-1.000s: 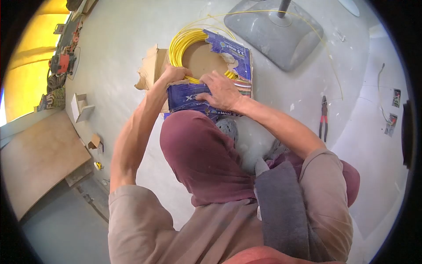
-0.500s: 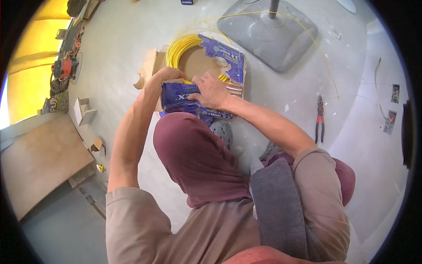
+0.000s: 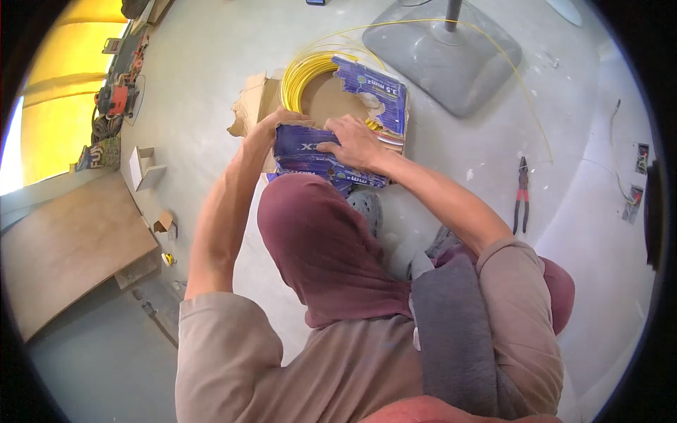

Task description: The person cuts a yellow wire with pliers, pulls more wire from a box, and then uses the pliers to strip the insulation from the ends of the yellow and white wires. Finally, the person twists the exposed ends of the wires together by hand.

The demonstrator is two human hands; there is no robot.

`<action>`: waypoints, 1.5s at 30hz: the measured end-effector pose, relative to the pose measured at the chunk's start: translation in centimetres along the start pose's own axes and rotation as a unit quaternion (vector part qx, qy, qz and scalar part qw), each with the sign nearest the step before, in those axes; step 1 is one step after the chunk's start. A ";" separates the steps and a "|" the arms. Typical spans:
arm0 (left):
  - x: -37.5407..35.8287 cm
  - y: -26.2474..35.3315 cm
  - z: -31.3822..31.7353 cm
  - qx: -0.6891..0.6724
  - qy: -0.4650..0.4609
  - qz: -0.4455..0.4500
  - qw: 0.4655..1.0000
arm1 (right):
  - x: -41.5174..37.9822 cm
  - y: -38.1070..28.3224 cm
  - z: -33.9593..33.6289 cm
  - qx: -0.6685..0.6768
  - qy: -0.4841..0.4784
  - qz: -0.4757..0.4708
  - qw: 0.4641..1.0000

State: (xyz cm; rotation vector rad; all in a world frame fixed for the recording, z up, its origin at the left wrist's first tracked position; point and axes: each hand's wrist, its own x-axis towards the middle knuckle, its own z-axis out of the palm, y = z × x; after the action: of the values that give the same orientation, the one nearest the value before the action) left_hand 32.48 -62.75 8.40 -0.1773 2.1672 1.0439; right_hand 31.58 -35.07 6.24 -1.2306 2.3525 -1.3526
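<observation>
A torn blue cardboard box [image 3: 384,95] printed "3.5 mm²" lies on the floor before my knees. Inside it is a coil of yellow wire [image 3: 302,79], showing through the ripped opening. My left hand [image 3: 283,121] is at the box's near left corner, its fingers curled over the edge and mostly hidden behind the blue front panel [image 3: 300,143]. Across the same panel's top edge, my right hand [image 3: 356,144] grips the cardboard, fingers on the inner side and thumb on the printed face. A loose strand of yellow wire [image 3: 486,35] arcs from the coil to the right.
Red-handled pliers [image 3: 522,197] lie on the floor at right, near wall boxes with wires [image 3: 632,197]. Beyond the carton stands a grey pedestal base [image 3: 451,63]. To the left are a wooden board [image 3: 77,254], a white bracket-like piece [image 3: 144,168] and a red tool [image 3: 116,100].
The view has shifted slightly, so everything sits farther right. The front panel has risen a little, hiding wire that showed between my hands. Both hands stay on the box.
</observation>
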 end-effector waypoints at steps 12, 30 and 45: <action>-2.4 -0.5 3.4 -0.133 0.087 -0.007 0.987 | -0.3 -1.2 -1.2 -0.019 -0.010 0.020 1.000; -2.7 1.7 5.4 -0.195 0.192 -0.069 0.959 | 0.1 11.1 -4.4 0.541 0.086 0.365 0.753; -10.4 14.1 6.2 -0.087 0.225 0.148 0.959 | 0.8 11.3 -4.5 0.620 0.072 0.364 0.691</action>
State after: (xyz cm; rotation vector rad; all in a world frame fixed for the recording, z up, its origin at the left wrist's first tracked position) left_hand 37.82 -50.67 21.52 -0.1895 2.5614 1.4826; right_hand 22.32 -29.90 0.19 0.2120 1.0499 -2.0094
